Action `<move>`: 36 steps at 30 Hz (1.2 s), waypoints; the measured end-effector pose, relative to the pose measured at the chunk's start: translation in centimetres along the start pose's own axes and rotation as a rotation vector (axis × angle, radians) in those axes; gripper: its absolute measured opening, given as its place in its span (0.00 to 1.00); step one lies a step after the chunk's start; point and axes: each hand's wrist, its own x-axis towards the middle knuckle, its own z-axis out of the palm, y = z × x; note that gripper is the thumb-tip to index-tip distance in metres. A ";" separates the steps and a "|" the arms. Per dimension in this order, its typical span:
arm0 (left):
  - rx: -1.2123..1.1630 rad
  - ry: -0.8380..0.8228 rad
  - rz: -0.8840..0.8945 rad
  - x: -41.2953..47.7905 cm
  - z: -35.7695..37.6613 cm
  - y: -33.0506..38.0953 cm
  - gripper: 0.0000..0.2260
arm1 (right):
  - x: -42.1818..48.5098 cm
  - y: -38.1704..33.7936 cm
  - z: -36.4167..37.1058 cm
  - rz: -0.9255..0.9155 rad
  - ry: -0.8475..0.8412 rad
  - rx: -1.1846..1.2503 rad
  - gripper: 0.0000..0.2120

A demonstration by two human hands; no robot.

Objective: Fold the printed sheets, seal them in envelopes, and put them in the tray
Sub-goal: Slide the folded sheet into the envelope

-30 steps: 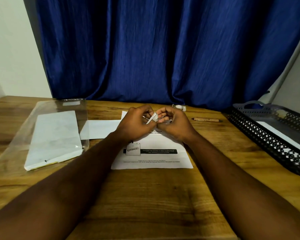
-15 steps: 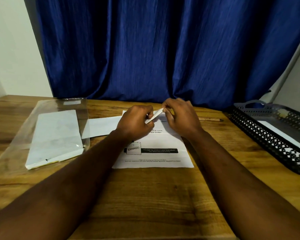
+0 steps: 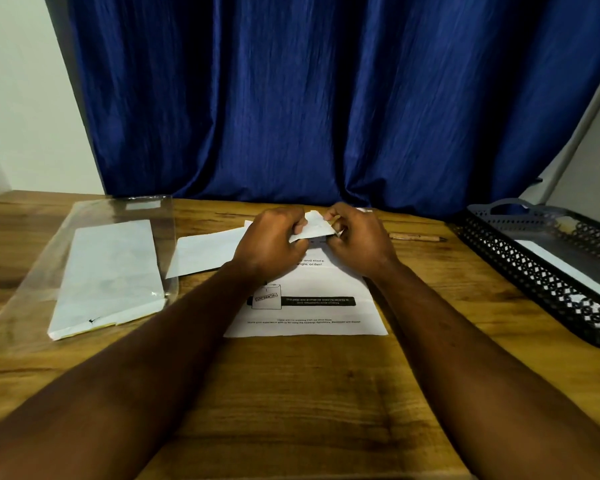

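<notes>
Holding a small white piece of paper [image 3: 313, 227] between them, the left hand [image 3: 273, 244] and the right hand [image 3: 359, 239] meet above the far end of the printed sheet [image 3: 307, 299]. I note both hands closed in a pinch on that piece: the left takes its near, left edge, the right its right side. What the piece is I cannot tell; it may be a peeled strip or a small folded slip.

The piece tilts, its long axis running from lower left to upper right, and it sits clear of the counter [image 3: 291, 393]. Directly beneath the hands, the printed sheet lies flat and unfolded, its long axis running away from me, print facing up. An envelope [image 3: 205, 252] lies just left of the left hand, partly under the wrist, touching or overlapping the sheet's far left corner.

Further left, a stack of white paper [image 3: 108, 275] rests inside a clear plastic sleeve [image 3: 32, 271]. A pencil [image 3: 418, 236] lies beyond the right hand. The tray [image 3: 534, 271] stands well apart at the right edge, with something white already inside.

My judgement: the tray is on the right hand's side, the envelope on the left's.
</notes>
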 end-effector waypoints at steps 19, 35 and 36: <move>0.017 -0.135 0.084 -0.4 -0.2 0.6 0.09 | 0.9 -1.3 -1.0 0.753 -0.136 0.585 0.16; 0.077 -0.117 0.139 -0.5 -0.2 1.6 0.07 | 0.4 -2.2 -1.9 0.500 -0.253 0.249 0.20; 0.081 -0.123 0.141 -0.5 -0.2 1.5 0.07 | 0.4 -2.3 -2.0 0.477 -0.298 0.202 0.20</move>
